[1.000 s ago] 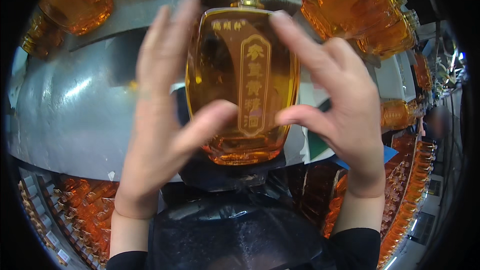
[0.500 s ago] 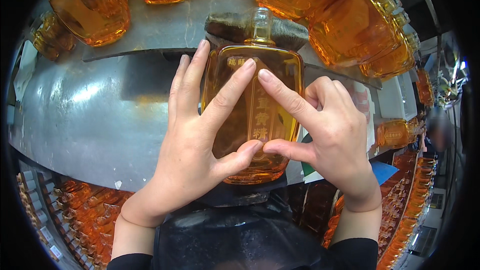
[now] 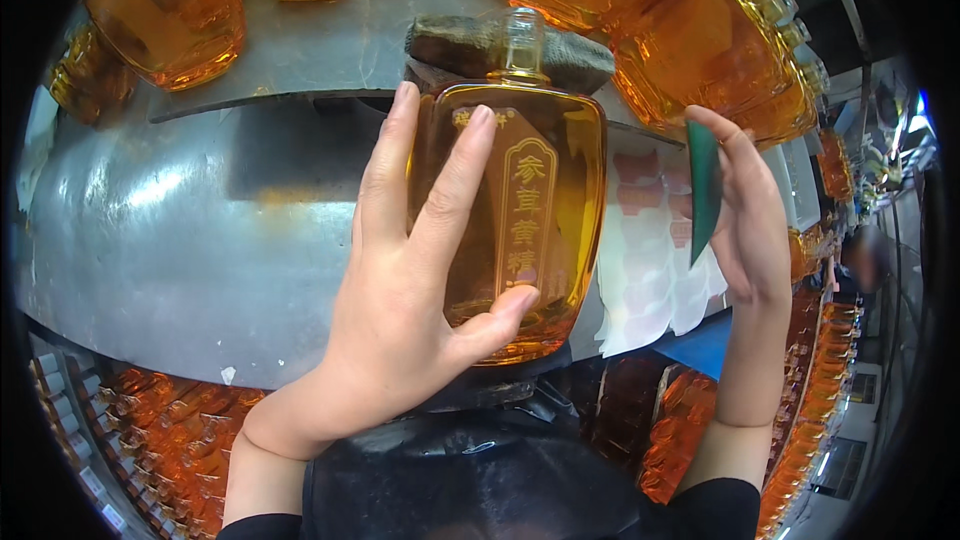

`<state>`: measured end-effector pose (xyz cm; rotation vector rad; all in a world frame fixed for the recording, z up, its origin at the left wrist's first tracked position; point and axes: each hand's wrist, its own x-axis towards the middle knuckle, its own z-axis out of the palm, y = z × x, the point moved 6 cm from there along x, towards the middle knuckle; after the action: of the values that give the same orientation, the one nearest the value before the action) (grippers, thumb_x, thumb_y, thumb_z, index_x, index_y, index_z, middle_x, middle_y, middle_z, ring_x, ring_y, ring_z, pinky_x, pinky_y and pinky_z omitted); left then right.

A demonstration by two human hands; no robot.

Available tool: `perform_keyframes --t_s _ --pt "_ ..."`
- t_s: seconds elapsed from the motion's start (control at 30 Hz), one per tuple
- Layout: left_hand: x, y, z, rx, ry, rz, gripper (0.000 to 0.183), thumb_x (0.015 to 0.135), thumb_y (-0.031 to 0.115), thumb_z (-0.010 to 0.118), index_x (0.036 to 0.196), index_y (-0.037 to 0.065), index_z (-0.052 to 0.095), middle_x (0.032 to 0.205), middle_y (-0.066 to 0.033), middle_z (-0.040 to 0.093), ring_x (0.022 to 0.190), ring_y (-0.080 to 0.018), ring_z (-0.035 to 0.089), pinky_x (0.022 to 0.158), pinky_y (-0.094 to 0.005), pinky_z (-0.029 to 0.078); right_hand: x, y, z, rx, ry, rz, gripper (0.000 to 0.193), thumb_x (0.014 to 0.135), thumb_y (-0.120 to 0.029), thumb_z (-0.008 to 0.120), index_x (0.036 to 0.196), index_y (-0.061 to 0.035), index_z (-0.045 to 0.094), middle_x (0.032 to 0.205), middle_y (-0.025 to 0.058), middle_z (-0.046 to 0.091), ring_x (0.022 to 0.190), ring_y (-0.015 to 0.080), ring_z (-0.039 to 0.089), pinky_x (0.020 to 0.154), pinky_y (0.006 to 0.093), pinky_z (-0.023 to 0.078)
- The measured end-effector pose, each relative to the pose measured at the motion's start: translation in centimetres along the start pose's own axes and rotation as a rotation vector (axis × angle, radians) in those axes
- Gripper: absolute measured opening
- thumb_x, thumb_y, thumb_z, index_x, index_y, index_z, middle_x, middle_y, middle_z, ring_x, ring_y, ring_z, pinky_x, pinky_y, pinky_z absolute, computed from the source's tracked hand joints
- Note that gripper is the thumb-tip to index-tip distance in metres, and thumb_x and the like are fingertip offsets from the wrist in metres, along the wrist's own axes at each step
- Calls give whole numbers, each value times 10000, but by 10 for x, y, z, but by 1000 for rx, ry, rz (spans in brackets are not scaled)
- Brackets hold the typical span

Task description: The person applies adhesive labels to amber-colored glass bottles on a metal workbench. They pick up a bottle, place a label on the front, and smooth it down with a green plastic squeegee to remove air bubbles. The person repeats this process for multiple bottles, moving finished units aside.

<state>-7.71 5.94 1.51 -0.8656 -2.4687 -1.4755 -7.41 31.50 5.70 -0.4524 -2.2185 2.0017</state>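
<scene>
A flat glass bottle of amber liquid lies face up at the centre, its neck resting on a dark rolled cloth. Gold lettering and a narrow bordered label panel mark its front. My left hand lies on the bottle's left side with fingers and thumb spread; the thumb touches the lower part of the panel. Off to the right of the bottle, my right hand is raised and grips a thin green scraper, seen nearly edge-on.
White sheets with scalloped edges and faint red print lie right of the bottle. Several filled amber bottles line the far side of the metal table. More bottles stand in rows below at both sides.
My right hand has left the bottle's front and moved right, now with the green scraper that showed partly under it before. The left hand stays on the bottle.
</scene>
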Motion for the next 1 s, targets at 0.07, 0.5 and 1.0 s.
perform_keyframes --t_s 0.07,0.5,1.0 --pt "-1 0 -2 4 2 4 972 716 181 807 1533 60 294 1591 -249 116 1467 -403 209 1179 -459 249 -10 -18 14 -175 -102 -265 458 934 -192 669 1307 16 501 1099 94 648 972 129 646 837 227 525" --pt "-10 -16 -1 -160 -32 -34 1161 769 457 785 1564 28 55 1602 -213 143 1477 -367 196 1190 -452 223 -7 -74 133 -881 -331 -1493 220 782 46 728 989 -30 710 977 84 712 877 188 693 783 294 546" --pt "-36 -36 -21 -95 171 38 627 988 418 452 1475 28 400 1561 -191 315 1456 -329 285 1177 -454 227 -107 -22 76 -993 -607 -1020 143 782 -77 706 884 -167 746 835 -20 706 736 138 659 667 295 502"
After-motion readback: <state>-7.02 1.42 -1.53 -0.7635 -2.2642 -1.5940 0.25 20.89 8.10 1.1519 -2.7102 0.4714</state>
